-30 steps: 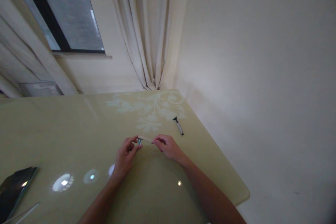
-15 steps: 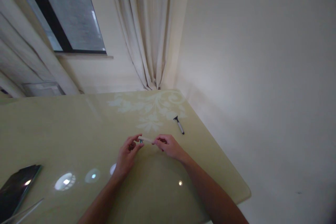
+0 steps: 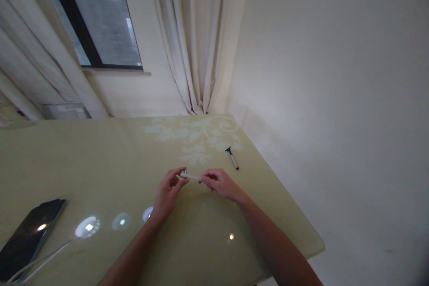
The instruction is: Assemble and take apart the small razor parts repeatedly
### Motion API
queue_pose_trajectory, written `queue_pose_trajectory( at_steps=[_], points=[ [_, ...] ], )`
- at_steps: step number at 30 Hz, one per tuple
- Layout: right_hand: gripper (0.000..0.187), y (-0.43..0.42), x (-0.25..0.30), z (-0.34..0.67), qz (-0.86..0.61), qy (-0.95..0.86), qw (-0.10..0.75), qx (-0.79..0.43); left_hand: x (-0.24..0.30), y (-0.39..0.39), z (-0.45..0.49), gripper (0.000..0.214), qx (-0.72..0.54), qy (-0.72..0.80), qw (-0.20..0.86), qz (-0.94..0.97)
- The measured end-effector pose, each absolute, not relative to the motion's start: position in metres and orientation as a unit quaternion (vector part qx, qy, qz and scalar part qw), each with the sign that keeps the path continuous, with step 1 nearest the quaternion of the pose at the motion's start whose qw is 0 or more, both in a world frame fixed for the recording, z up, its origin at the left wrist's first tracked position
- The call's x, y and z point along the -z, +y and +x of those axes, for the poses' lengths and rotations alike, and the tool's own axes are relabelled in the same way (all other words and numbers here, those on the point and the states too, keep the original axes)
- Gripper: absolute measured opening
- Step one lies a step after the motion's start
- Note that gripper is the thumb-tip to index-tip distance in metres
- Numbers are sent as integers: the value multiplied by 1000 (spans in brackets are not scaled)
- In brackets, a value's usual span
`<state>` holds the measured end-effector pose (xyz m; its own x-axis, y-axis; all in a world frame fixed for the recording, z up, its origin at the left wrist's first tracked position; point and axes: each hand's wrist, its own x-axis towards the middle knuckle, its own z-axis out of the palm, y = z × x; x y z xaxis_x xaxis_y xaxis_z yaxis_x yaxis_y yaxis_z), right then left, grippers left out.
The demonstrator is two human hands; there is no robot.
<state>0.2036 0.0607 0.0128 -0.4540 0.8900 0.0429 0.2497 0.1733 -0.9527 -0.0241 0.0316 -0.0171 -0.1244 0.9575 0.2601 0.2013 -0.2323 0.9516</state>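
Fingers [image 3: 176, 172] of the left hand [image 3: 166, 192] were closed about the left end of a pale slender stick [image 3: 194, 177] and the small silvery piece [image 3: 185, 171] there, while the right hand [image 3: 220, 183] pinched the stick's other end. That small piece showed above the stick, whereas half a second earlier it had shown below; the view had also swung slightly left, taking in more of the flat black object [image 3: 31, 237]. The stick looked plain and nearly straight (finer detail was too small to make out), held over the worktop [image 3: 110, 156]. Beyond the right hand, well apart, lay a grey-and-black razor [image 3: 232, 159].
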Motion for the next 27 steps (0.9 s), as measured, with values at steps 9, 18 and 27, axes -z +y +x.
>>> queue_pose_trajectory(
  at_steps=[9, 18, 27],
  points=[
    [32, 61, -15, 207, -413, -703, 326, -479, 18, 31, -25, 45, -559, 506, 336, 565],
    [32, 62, -15, 205, -427, -696, 337, -469, 17, 32, -25, 42, -554, 504, 323, 579],
    [30, 61, -16, 205, -417, -705, 325, -473, 17, 32, -29, 44, -550, 508, 317, 582]
  ],
)
